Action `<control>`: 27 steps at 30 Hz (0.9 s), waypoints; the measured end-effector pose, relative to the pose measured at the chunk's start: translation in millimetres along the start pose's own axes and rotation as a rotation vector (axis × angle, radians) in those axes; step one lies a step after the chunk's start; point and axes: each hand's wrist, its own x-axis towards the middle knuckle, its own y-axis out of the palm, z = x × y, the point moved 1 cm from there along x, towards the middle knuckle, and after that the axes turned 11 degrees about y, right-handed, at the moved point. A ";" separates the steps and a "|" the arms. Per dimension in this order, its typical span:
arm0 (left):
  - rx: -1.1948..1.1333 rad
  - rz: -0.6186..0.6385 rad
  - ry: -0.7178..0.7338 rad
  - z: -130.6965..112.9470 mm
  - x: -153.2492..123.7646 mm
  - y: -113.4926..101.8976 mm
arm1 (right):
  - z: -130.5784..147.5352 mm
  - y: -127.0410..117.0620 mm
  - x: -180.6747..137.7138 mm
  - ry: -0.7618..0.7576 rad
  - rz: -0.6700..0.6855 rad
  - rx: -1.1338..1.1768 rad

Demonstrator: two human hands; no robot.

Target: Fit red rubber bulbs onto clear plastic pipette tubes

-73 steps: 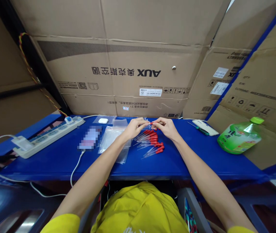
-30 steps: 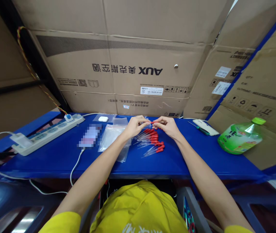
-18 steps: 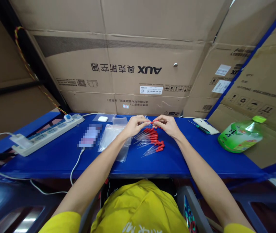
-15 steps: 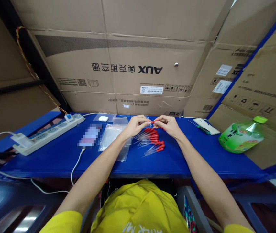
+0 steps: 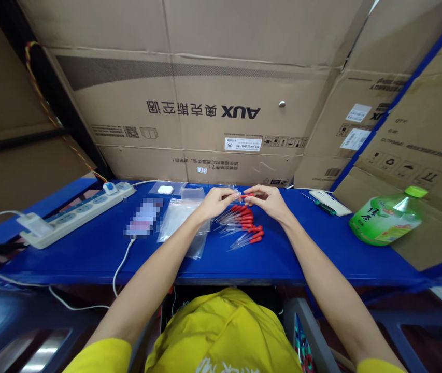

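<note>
Over the back of the blue table, my left hand [image 5: 217, 202] and my right hand [image 5: 270, 201] meet almost fingertip to fingertip. Between them is a red rubber dropper bulb [image 5: 248, 196], pinched by my right thumb and fingers. My left fingers are closed on the thin clear dropper tube at the bulb's left end; most of that tube is hidden by the hand. Just in front of the hands lies a pile of droppers [image 5: 247, 221], red bulbs to the right and clear tips to the left. More clear tubes [image 5: 228, 187] show partly behind my left fingers.
Clear plastic bags [image 5: 177, 220] lie left of the pile, beside a phone [image 5: 144, 216] on a cable. A power strip [image 5: 81, 212] runs along the left. At right are a white case with a green tool [image 5: 328, 202] and a green bottle [image 5: 386, 217]. Cardboard [image 5: 205, 77] walls the back.
My right fingers have shifted slightly on the bulb, and more of its red shows between the hands. The left hand and the dropper pile look the same.
</note>
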 end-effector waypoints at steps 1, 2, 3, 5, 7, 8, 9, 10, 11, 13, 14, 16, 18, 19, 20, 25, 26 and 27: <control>0.004 0.004 0.003 -0.1 -0.1 -0.1 | 0.0 -0.1 -0.2 0.001 -0.001 -0.008; 0.005 0.007 0.007 -0.5 0.0 -0.3 | 0.0 -0.1 -0.4 0.001 -0.002 -0.015; 0.004 0.009 0.012 -1.0 0.1 -0.4 | -0.1 -0.1 -0.5 0.000 -0.003 -0.019; -0.015 -0.002 0.015 -2.6 0.7 -0.5 | -0.3 0.2 -0.2 -0.005 -0.007 -0.016; -0.089 -0.057 -0.017 -4.1 1.9 0.1 | -0.3 0.2 1.0 -0.014 -0.039 0.003; -0.164 -0.116 -0.052 -4.5 2.7 0.6 | -0.2 0.1 1.7 -0.024 -0.069 0.019; -0.266 -0.190 -0.101 -4.7 3.4 1.4 | 0.0 0.0 2.6 -0.038 -0.106 0.038; -0.400 -0.279 -0.156 -4.5 4.0 2.4 | 0.0 0.1 3.3 -0.054 -0.146 0.059; -0.538 -0.361 -0.208 -4.2 4.6 3.7 | -0.1 0.4 4.0 -0.068 -0.186 0.078; -0.777 -0.465 -0.288 -3.8 5.6 7.2 | -1.0 2.2 4.9 -0.085 -0.246 0.095; -0.860 -0.489 -0.310 -3.9 6.1 8.9 | -1.7 3.6 5.0 -0.087 -0.267 0.091; -0.966 -0.512 -0.325 -5.1 6.8 12.1 | -3.4 7.5 4.9 -0.085 -0.293 0.067; -1.033 -0.527 -0.328 -8.0 7.3 14.3 | -5.3 12.2 4.6 -0.085 -0.295 0.042; -1.062 -0.533 -0.331 -10.0 7.5 15.0 | -6.3 14.6 4.4 -0.085 -0.290 0.034; -1.092 -0.538 -0.335 -12.5 7.6 15.4 | -7.3 17.1 4.2 -0.085 -0.278 0.032; -1.252 -0.592 -0.281 -26.5 7.3 13.0 | -11.3 28.3 3.2 -0.082 -0.177 0.079; -1.281 -0.601 -0.270 -28.5 7.1 12.0 | -11.4 30.0 2.8 -0.083 -0.162 0.084; -1.311 -0.608 -0.261 -30.0 6.8 11.0 | -11.2 31.5 2.4 -0.086 -0.154 0.084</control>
